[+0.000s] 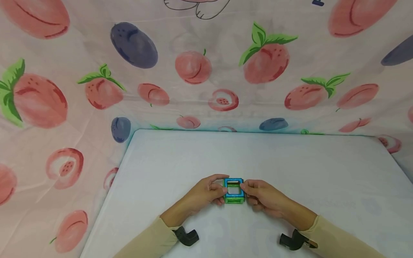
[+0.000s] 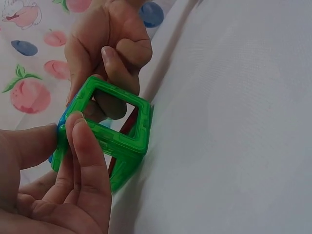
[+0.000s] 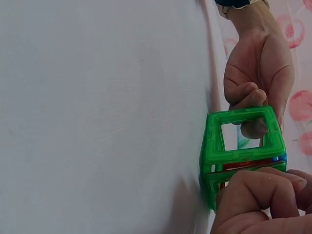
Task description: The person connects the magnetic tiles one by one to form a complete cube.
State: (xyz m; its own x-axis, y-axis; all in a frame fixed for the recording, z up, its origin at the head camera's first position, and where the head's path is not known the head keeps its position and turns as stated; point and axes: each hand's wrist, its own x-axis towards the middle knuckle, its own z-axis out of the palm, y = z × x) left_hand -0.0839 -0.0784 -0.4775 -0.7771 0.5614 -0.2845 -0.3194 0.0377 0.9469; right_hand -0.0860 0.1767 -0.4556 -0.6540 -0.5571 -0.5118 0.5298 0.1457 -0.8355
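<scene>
A small cube of magnetic tiles [image 1: 234, 200], made of open square frames, is held low over the white table between both hands. Its top frame is blue and the visible sides are green; a red frame shows inside it in the left wrist view. My left hand [image 1: 208, 193] grips the cube's left side, thumb by the blue top and index finger stretched along the far edge. From the right, my right hand [image 1: 266, 197] pinches the opposite side with thumb and curled fingers. In the right wrist view, the right fingers [image 3: 258, 192] partly hide a green side tile [image 3: 243, 114].
The white table [image 1: 290, 165] spreads around both hands. Behind it and along its left side hangs a pale cloth [image 1: 155, 118] printed with fruit. Black curved mounts [image 1: 187, 236] sit on both wrists, beside the beige sleeves [image 1: 148, 238].
</scene>
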